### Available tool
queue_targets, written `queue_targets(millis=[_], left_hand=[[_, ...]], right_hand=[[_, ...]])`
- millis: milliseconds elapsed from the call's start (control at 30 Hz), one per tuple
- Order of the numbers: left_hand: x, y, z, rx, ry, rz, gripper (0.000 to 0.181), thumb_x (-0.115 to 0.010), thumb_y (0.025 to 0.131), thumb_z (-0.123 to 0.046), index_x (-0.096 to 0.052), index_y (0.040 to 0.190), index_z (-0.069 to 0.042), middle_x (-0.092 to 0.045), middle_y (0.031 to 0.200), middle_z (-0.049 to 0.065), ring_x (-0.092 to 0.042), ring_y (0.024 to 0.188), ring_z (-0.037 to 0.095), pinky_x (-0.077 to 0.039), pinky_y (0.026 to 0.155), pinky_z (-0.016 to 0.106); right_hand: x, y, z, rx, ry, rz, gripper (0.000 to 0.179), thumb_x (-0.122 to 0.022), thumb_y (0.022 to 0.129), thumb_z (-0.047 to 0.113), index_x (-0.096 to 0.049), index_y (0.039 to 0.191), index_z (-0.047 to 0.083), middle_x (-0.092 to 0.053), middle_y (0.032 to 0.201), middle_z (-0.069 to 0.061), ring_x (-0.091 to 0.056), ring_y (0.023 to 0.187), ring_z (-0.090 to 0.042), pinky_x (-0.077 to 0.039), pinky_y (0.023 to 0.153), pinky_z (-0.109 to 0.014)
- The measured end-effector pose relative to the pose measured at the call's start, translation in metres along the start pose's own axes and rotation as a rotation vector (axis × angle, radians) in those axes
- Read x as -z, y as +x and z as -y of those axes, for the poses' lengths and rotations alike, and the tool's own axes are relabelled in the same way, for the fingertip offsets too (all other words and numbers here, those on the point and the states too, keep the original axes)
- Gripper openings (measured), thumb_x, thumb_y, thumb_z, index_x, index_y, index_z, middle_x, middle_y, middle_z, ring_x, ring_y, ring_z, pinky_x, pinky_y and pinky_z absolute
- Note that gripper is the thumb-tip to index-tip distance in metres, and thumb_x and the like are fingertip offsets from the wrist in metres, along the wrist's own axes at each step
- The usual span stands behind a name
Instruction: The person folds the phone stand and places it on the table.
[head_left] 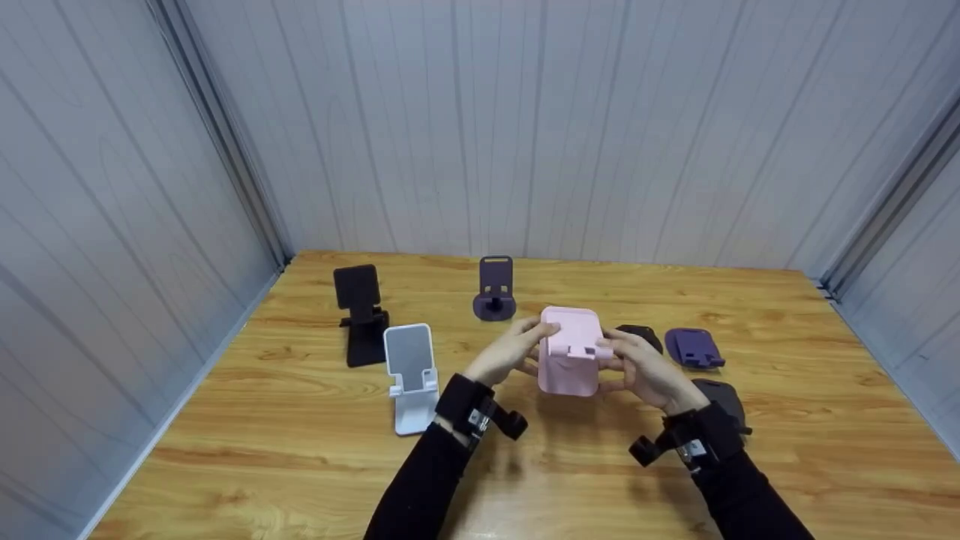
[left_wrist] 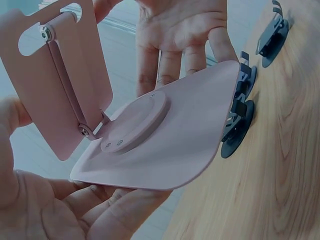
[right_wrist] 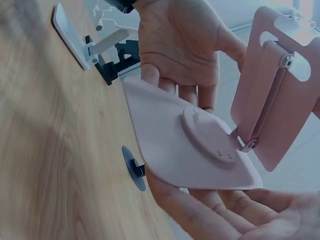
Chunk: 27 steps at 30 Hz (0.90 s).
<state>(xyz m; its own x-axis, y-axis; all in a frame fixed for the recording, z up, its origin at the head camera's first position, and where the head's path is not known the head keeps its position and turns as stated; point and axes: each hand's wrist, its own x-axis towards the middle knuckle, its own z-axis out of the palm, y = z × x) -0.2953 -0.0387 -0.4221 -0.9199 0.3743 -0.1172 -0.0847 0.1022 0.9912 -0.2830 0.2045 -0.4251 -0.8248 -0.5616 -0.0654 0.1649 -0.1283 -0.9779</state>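
A pink phone stand [head_left: 571,352] is held up over the table between both hands. My left hand [head_left: 510,352] grips its left side, thumb on the upper plate and fingers under the base. On the opposite side my right hand [head_left: 649,371] holds it the same way. From the left wrist view, the flat base [left_wrist: 195,130] carries a raised round disc [left_wrist: 135,120]. A hinged arm [left_wrist: 75,70] joins this disc to the slotted upper plate [left_wrist: 30,70], which stands at an angle to the base. The right wrist view shows the fingers of both hands along the base edges.
Left on the wooden table [head_left: 300,450] are an unfolded black stand [head_left: 364,330] and a white stand [head_left: 412,375]. A dark purple stand [head_left: 495,289] stands upright at the back. Folded stands lie rightward: purple [head_left: 694,347] and two dark ones [head_left: 720,401], partly hidden by my right arm.
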Motion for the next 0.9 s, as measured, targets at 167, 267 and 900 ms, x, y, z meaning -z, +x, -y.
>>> queue_targets(millis=[167, 267, 900], left_hand=[[0.0011, 0.0009, 0.0024, -0.032, -0.05, 0.017, 0.046, -0.057, 0.108, -0.018, -0.05, 0.143, 0.012, -0.068, 0.105, 0.01, -0.067, 0.083, 0.015, -0.065, 0.075, 0.031], [0.0019, 0.0022, 0.0028, -0.044, -0.046, 0.041, 0.043, -0.056, 0.108, -0.013, -0.052, 0.142, 0.013, -0.068, 0.101, 0.008, -0.066, 0.08, 0.013, -0.064, 0.073, 0.029], [-0.0025, 0.0035, 0.0033, -0.06, -0.042, 0.009, 0.04, -0.056, 0.107, -0.015, -0.051, 0.141, 0.006, -0.058, 0.113, 0.01, -0.063, 0.078, 0.013, -0.062, 0.067, 0.025]], right_hand=[[0.0019, 0.0044, -0.0066, 0.008, -0.043, -0.053, 0.081, -0.057, 0.105, 0.004, -0.003, 0.16, -0.019, -0.065, 0.123, -0.003, -0.07, 0.102, -0.012, -0.065, 0.079, -0.032], [0.0037, 0.0056, -0.0098, 0.012, -0.087, -0.066, 0.08, -0.06, 0.103, 0.002, -0.007, 0.16, -0.02, -0.063, 0.125, -0.005, -0.07, 0.101, -0.013, -0.064, 0.076, -0.029], [0.0051, 0.006, -0.0073, 0.036, -0.088, -0.1, 0.081, -0.062, 0.103, 0.003, -0.009, 0.161, -0.018, -0.055, 0.144, -0.018, -0.07, 0.101, -0.012, -0.064, 0.079, -0.028]])
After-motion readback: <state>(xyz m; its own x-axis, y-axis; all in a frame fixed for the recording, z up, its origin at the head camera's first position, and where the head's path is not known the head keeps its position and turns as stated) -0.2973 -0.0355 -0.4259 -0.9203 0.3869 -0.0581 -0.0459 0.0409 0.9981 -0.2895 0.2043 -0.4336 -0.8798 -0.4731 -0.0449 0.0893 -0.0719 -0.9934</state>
